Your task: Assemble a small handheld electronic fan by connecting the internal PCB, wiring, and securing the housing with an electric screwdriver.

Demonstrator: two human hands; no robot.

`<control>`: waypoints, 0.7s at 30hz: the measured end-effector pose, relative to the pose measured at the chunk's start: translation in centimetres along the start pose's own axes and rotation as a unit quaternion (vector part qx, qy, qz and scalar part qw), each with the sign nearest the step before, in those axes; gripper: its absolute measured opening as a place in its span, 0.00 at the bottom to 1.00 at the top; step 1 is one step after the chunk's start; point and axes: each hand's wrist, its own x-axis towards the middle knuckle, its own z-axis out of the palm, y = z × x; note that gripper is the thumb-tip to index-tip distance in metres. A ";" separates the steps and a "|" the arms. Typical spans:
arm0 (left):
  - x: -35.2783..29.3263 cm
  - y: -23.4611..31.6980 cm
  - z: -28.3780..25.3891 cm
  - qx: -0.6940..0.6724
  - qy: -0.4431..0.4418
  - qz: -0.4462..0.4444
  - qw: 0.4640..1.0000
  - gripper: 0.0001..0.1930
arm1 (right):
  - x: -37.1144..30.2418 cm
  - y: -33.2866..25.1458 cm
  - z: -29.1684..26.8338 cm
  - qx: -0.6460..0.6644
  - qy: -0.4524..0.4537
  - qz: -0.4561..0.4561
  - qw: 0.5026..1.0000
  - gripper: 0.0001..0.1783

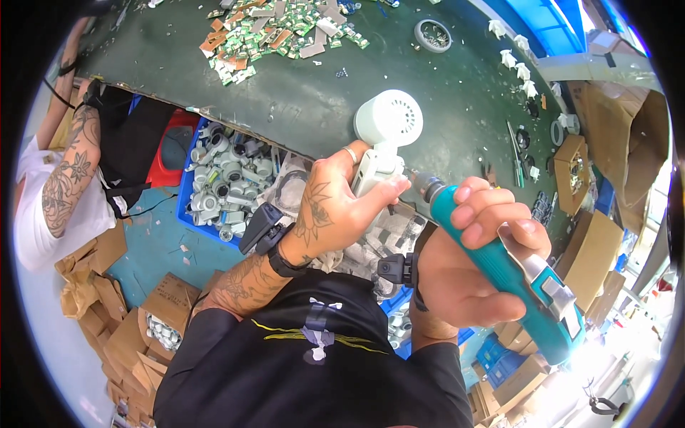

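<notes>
My left hand [332, 207] grips a small white plastic device by its flat stem. The device [389, 118] has a round drum-shaped head with a slotted grille, standing above the hand. My right hand [474, 267] is wrapped round a teal electric screwdriver [492, 267] with a silver lever along its side. The screwdriver's tip [421, 178] points at the stem near my left thumb; whether it touches a screw there cannot be made out.
Ahead lies a dark green worktable [300, 107] with a heap of small green circuit boards [285, 36] and a round dish of small parts [433, 36]. A blue crate of white housings [232, 178] stands below its edge. Cardboard boxes [589, 250] line the right. Another person's arm [71, 167] is at left.
</notes>
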 end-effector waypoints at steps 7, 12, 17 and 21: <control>0.3 0.0 0.0 0.009 0.000 0.002 1.000 0.16 | 0.1 0.0 0.2 -0.016 -0.011 0.024 1.000 0.41; 0.2 -0.2 -0.1 0.024 0.004 0.021 0.999 0.17 | 0.1 0.0 0.4 -0.026 -0.019 0.028 0.999 0.39; 0.0 0.4 0.0 0.055 0.001 0.034 0.998 0.16 | 0.5 0.4 0.0 -0.043 -0.084 -0.005 0.996 0.36; -0.2 1.0 -0.1 0.111 -0.002 0.056 0.992 0.15 | -0.1 0.6 0.1 -0.044 -0.056 -0.002 0.997 0.34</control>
